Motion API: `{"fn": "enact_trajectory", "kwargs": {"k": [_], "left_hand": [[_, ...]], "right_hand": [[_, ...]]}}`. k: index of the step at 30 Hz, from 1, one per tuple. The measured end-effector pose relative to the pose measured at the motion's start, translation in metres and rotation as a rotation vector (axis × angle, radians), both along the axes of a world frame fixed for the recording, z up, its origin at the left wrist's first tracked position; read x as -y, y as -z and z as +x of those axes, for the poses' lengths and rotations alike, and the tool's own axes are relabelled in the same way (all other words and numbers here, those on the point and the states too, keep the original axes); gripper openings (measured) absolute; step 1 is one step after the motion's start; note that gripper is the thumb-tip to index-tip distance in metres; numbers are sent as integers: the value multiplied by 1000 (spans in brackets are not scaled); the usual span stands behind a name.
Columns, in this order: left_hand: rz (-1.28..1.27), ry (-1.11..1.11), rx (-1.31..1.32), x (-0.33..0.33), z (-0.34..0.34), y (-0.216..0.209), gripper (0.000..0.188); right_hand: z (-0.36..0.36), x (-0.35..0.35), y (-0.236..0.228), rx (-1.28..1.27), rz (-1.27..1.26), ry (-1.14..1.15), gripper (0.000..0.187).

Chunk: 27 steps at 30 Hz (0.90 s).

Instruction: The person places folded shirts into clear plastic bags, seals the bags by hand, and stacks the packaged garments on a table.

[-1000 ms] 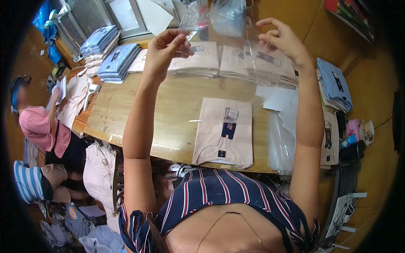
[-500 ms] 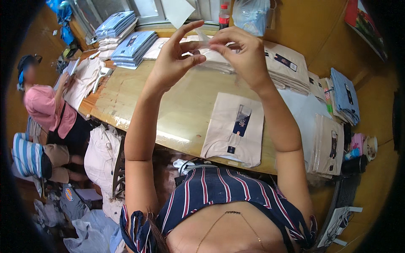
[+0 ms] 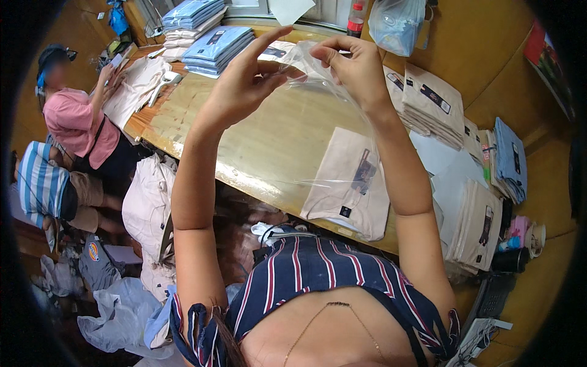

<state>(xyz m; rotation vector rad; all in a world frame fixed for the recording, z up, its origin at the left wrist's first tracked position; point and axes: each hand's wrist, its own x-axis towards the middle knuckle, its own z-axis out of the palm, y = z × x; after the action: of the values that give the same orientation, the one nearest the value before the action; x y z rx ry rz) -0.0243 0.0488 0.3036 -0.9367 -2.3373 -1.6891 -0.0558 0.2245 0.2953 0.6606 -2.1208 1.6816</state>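
A clear plastic bag (image 3: 319, 81) hangs between my raised hands over the table, its film spreading down in front of the right forearm. My right hand (image 3: 358, 72) pinches its upper edge with thumb and fingers. At the bag's left edge, my left hand (image 3: 241, 82) holds the film between thumb and bent fingers, its index finger stretched upward. Below, a folded beige shirt (image 3: 324, 180) with a dark tag lies at the table's near edge, partly seen through the film.
Folded blue shirts (image 3: 217, 50) are stacked at the back left, packed beige shirts (image 3: 431, 101) at the right. A bottle (image 3: 356, 18) stands behind. A person in pink (image 3: 82, 125) and another in stripes (image 3: 43, 180) are at the left. The table (image 3: 257, 144) spans the middle.
The plastic bag has been opened out from a small bunch into a wide sheet of film. My hands have moved slightly apart, and the view has shifted a little.
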Motion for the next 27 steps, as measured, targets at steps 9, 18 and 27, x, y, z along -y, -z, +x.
{"fn": "enact_trajectory", "kwargs": {"k": [9,18,27], "left_hand": [[285,93,52,71,-11,2,72],[407,422,530,5,4,187,129],[1016,-629,114,-71,-5,147,18]], "right_hand": [[-36,-46,-14,-70,-119,122,11],[-39,-59,-28,-159,-475,85,13],[-45,-96,-30,-525,-258,715,10]]}}
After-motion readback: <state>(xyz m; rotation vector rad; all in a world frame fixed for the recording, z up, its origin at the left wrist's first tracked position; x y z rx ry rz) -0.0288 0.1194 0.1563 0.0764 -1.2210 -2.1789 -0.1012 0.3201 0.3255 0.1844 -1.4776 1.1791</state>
